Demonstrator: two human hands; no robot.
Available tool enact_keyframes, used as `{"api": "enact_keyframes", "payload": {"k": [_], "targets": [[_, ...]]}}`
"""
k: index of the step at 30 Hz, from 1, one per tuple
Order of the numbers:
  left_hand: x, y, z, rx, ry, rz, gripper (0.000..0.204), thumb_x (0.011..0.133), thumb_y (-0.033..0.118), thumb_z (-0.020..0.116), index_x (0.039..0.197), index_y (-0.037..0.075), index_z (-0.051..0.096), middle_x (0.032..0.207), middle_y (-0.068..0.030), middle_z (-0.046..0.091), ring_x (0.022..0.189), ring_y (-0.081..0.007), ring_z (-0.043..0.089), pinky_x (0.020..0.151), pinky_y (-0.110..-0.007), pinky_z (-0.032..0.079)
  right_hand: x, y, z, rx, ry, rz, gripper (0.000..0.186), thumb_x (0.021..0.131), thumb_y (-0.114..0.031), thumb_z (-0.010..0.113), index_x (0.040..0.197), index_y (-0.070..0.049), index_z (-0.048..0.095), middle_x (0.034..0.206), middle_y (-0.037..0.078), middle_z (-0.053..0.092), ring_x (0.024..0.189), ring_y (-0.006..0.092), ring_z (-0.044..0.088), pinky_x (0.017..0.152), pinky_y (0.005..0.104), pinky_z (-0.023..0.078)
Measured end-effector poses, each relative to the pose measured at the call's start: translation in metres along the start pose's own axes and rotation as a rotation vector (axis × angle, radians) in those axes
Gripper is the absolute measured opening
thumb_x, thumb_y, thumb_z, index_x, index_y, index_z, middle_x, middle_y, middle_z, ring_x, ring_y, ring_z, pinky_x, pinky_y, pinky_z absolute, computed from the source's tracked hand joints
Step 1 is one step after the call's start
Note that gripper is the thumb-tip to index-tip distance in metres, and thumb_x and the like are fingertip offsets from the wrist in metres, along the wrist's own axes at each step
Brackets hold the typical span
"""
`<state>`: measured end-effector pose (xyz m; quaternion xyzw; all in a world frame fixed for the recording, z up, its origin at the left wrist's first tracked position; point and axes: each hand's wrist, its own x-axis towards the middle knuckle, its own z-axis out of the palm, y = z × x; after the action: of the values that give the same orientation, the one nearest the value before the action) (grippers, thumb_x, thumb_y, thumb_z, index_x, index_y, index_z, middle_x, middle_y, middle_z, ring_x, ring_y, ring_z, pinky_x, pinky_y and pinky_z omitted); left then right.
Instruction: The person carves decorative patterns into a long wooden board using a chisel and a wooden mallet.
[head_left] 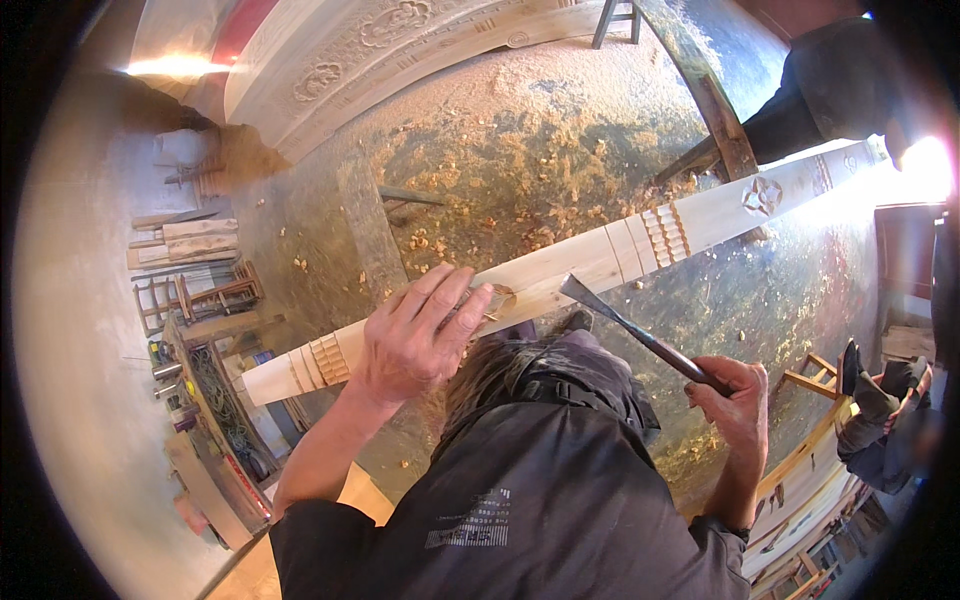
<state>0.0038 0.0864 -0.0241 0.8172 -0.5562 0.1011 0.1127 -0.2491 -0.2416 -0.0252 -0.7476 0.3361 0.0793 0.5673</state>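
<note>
The long, pale wooden beam (pixel 545 268), cut with scalloped bands, lies under the left hand (pixel 420 330), its open fingers resting on top. The right hand (pixel 733 398) grips a flat-bladed metal chisel (pixel 645 338), its tip over the beam; whether they touch, I can't tell. Nearer than the beam, a dark shirt (pixel 560 490) bears pale printing; beyond it, curly shavings (pixel 510 175) litter the floor (pixel 300 200).
</note>
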Motion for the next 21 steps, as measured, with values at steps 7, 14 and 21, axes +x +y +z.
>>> {"api": "enact_keyframes", "payload": {"k": [7,14,21], "targets": [[0.007,-0.007,0.009,-0.165,0.063,0.026,0.024,0.080,0.006,0.080,0.103,0.005,0.071,0.117,-0.0097,0.077,0.110,-0.0289,0.075,0.087,-0.040,0.064,-0.006,-0.006,0.011,-0.018,0.034,0.033,0.030,0.079,-0.004,0.081,0.107,0.006,0.082,0.070,0.008,0.074,0.064,0.0083,0.068,0.059,0.0257,0.052],[-0.004,-0.012,-0.002,-0.342,0.380,-0.357,0.001,0.100,0.002,0.066,0.099,0.002,0.065,0.096,-0.0160,0.074,0.082,-0.0290,0.073,0.072,-0.037,0.058,-0.013,-0.026,0.008,-0.084,0.012,0.081,0.031,0.076,-0.003,0.082,0.106,0.005,0.083,0.072,0.009,0.076,0.066,0.0094,0.071,0.060,0.0265,0.053],[-0.029,0.007,-0.011,-0.270,0.299,0.062,0.018,0.100,0.019,0.079,0.098,0.007,0.065,0.089,-0.0061,0.069,0.082,-0.0234,0.074,0.070,-0.036,0.064,-0.009,-0.050,0.010,-0.239,-0.140,-0.015,0.032,0.075,-0.006,0.088,0.105,0.003,0.084,0.075,0.013,0.076,0.065,0.0118,0.072,0.061,0.0279,0.054]]}}
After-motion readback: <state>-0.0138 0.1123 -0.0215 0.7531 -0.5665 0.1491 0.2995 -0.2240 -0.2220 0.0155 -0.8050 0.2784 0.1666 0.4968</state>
